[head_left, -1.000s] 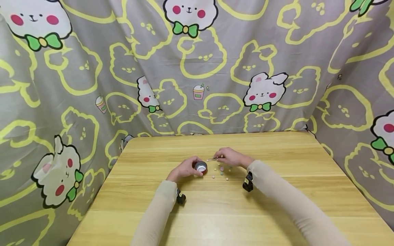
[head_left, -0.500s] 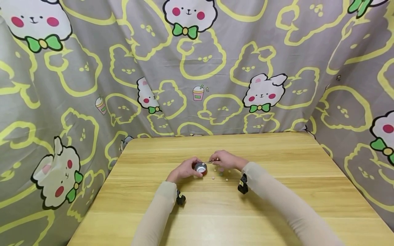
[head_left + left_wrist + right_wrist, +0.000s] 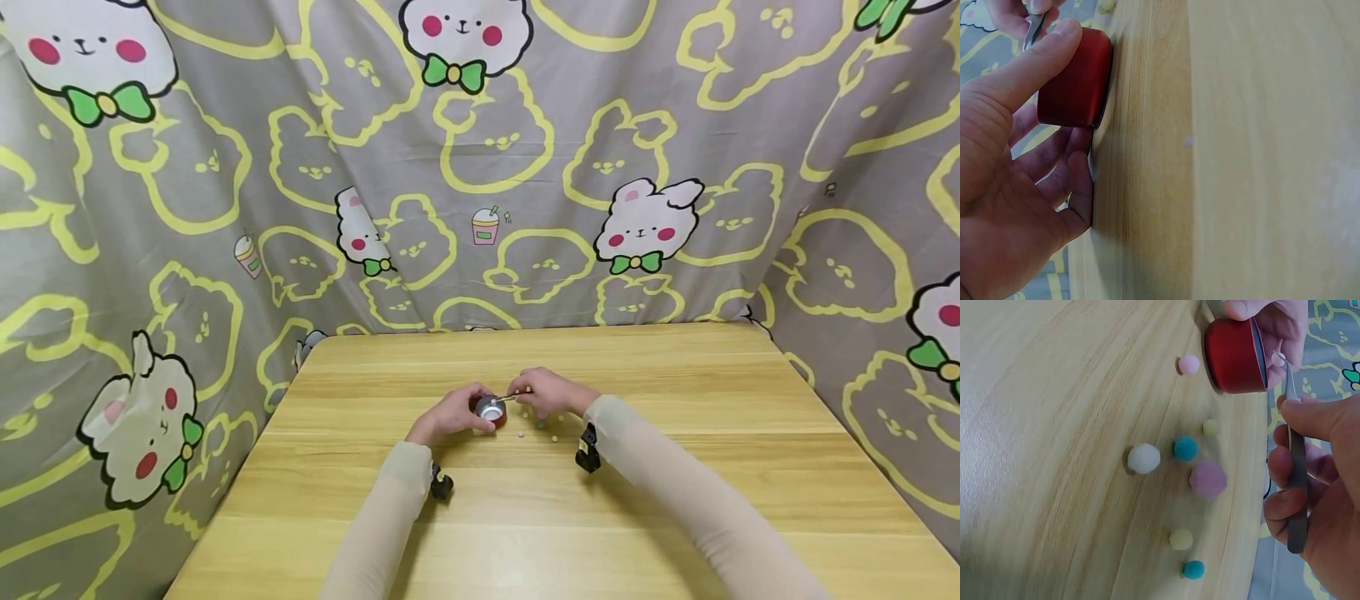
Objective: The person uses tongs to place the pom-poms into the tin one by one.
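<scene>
My left hand (image 3: 448, 413) holds a small round red tin (image 3: 1235, 355) on the wooden table, thumb on one side and fingers on the other. The tin's grey rim and silvery inside face up in the head view. In my right hand (image 3: 549, 390) is a pair of metal tweezers (image 3: 1297, 487), pinched between thumb and fingers. A small pale pom-pom (image 3: 1278, 359) sits at the tweezer tips, over the tin's mouth. Beside the tin lie several loose pom-poms, among them a white one (image 3: 1144, 459), a purple one (image 3: 1208, 480) and a pink one (image 3: 1189, 364).
Teal pom-poms (image 3: 1185, 449) and yellow pom-poms (image 3: 1180, 539) are scattered below my right hand. The wooden table (image 3: 510, 533) stretches toward me and to both sides. A patterned curtain (image 3: 525, 167) hangs behind and beside it.
My right hand has moved left, bringing the tweezers and the pale pom-pom from beside the tin to over its mouth. The left hand keeps holding the tin in place.
</scene>
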`<state>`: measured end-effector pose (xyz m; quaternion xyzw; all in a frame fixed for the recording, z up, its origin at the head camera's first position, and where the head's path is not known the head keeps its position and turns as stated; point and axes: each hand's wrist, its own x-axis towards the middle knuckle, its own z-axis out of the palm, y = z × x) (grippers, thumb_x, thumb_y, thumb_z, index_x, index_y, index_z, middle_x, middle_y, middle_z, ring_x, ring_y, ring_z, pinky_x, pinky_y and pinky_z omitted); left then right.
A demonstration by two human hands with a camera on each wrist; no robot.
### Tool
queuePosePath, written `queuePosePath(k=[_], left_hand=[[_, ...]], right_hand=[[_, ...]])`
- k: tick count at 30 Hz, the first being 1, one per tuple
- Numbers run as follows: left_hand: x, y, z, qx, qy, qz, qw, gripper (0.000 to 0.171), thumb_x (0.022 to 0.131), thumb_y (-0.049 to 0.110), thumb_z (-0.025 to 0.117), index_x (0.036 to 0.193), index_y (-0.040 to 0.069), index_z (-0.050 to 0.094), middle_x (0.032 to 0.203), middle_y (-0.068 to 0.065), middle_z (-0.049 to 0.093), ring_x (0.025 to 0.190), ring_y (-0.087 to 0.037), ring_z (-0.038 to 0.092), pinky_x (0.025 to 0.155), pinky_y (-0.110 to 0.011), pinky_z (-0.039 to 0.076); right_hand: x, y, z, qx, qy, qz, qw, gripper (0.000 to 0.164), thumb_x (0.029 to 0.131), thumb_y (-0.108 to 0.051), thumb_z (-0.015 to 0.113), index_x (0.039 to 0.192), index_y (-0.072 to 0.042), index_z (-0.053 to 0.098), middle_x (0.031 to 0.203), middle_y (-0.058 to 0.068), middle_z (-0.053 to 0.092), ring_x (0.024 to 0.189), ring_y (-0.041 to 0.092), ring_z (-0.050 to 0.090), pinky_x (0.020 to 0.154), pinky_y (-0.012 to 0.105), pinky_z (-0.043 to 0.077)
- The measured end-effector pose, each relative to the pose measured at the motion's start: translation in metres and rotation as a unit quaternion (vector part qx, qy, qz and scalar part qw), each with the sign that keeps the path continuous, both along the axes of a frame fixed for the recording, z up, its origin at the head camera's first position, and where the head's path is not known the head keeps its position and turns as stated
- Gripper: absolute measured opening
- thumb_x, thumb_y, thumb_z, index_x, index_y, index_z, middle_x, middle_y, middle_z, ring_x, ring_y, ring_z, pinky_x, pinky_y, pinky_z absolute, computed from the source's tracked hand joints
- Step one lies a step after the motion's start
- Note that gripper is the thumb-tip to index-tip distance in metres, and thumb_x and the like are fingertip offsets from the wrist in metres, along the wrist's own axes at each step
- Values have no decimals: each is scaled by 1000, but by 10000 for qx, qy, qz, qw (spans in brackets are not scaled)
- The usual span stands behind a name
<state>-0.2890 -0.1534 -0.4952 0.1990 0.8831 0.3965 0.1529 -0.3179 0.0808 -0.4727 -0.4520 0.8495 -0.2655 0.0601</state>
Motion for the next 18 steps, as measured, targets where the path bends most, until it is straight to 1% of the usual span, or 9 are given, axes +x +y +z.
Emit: queuePosePath(k=[3,9,14,16,18], left_hand=[[-1,0,0,-46,26,5,10000,46,76,17,81,115,12,57,106,0,59,99,-16,53,91,-37,40],[0,1,1,-29,69,-78,9999,47,77,17,80,117,11,56,106,-2,59,99,-18,54,90,-37,41],[2,-1,3,35,173,-202,9996,46,78,18,79,117,10,57,106,-2,60,98,-17,54,89,-37,41],[2,-2,3,55,279,-293,9992,46,78,19,79,116,8,57,105,-2,60,96,-16,54,87,-35,42],[3,-3,4,73,319,-316,9990,46,78,20,80,116,9,57,104,-2,60,95,-16,55,86,-35,42]], right_hand=[[-1,-3,-1,159,13,-172,9997,14,91,-7,61,103,-7,69,89,1,59,79,13,53,73,32,45],[1,-6,0,306,-207,-506,9980,14,91,-8,62,103,-8,69,88,-1,57,77,11,51,72,29,43],[2,-6,0,284,-316,-586,9974,16,92,-10,61,106,-8,69,91,0,58,78,12,51,73,30,44],[3,-5,1,267,-332,-594,9973,17,93,-10,60,107,-8,68,92,0,58,79,12,52,74,30,44],[4,-4,3,254,-387,-626,9970,18,93,-10,60,108,-8,68,93,1,58,79,12,52,74,30,44]])
